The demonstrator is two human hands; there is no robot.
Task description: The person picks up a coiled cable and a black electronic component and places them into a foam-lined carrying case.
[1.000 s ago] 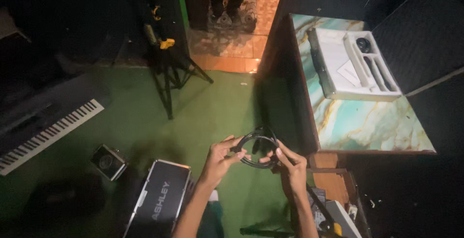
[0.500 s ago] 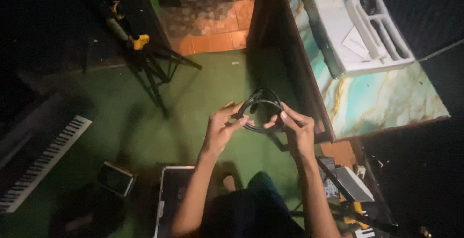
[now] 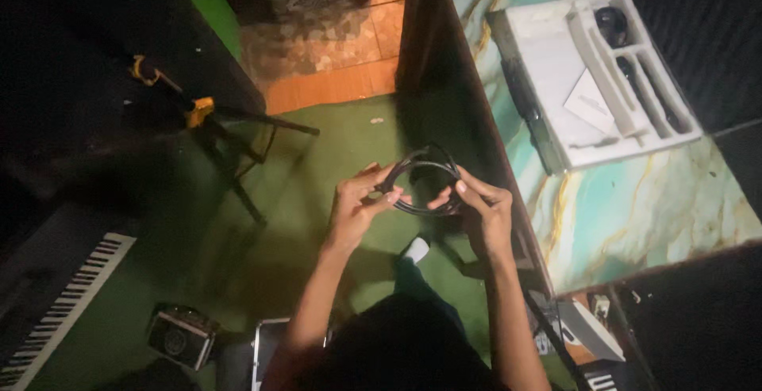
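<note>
Both hands (image 3: 421, 208) raised, gripping coiled cable (image 3: 425, 181)

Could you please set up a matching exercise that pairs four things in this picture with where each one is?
Things:
1. coiled black cable
2. white foam tray
3. keyboard
4. tripod stand

Places:
A. on the marbled tabletop at the upper right
B. at the lower left edge, beside the green floor
C. held between the left hand and right hand
D. on the green floor at the upper left, with yellow clamps

Pairs: 1-C, 2-A, 3-B, 4-D
</note>
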